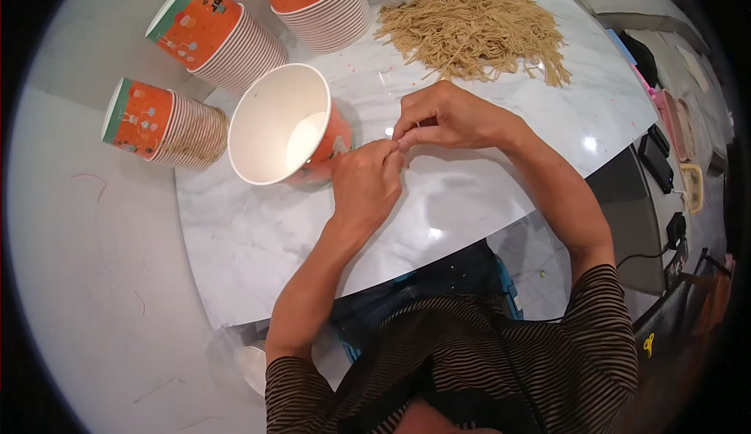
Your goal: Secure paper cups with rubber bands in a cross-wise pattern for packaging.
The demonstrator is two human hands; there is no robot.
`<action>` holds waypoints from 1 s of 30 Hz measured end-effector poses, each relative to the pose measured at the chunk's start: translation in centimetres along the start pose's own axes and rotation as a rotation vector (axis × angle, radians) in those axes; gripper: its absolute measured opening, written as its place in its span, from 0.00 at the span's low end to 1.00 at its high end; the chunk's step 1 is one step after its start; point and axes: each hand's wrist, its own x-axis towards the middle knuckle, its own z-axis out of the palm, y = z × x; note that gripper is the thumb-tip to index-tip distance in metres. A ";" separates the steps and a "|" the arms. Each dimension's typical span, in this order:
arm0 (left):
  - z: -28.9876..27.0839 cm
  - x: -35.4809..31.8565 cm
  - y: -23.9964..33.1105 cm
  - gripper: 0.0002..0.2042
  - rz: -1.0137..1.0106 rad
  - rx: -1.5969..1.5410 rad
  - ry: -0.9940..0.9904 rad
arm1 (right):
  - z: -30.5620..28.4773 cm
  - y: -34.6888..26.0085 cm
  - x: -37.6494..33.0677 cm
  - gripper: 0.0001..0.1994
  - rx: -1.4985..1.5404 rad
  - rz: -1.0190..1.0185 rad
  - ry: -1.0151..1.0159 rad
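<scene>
- centre of the frame, and we have a meeting of hands: left hand and right hand come tip to tip above the white table.
- the right thumb and forefinger are together in a pinch; the left fingers curl over, their tips partly hidden. anything clamped between them? too small, cannot tell.
- just left of centre sits the big paper tub, mouth open to the camera, right beside the left hand; whether they touch, i cannot tell.
- top of the frame, the tan heap of strands lies loose on the table, near the right hand and apart from it.
- danger spot: a careless swing of the left wrist could knock the tub over.
- upper left, the nested cup stacks stand close behind; a shoved tub could topple one.
- and with a pinch that fine, a slight slip might drop whatever is there.
</scene>
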 end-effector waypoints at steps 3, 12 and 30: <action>-0.5 -0.2 0.7 0.08 -0.161 -0.122 -0.110 | -0.4 0.0 -0.2 0.08 -0.056 0.024 -0.078; -0.1 -0.7 0.9 0.08 -0.259 -0.374 -0.163 | -7.7 6.7 -1.1 0.24 -0.807 0.145 0.364; -13.3 -9.5 3.9 0.02 0.084 -0.604 -0.737 | -10.9 13.5 -3.4 0.23 -0.850 0.124 0.309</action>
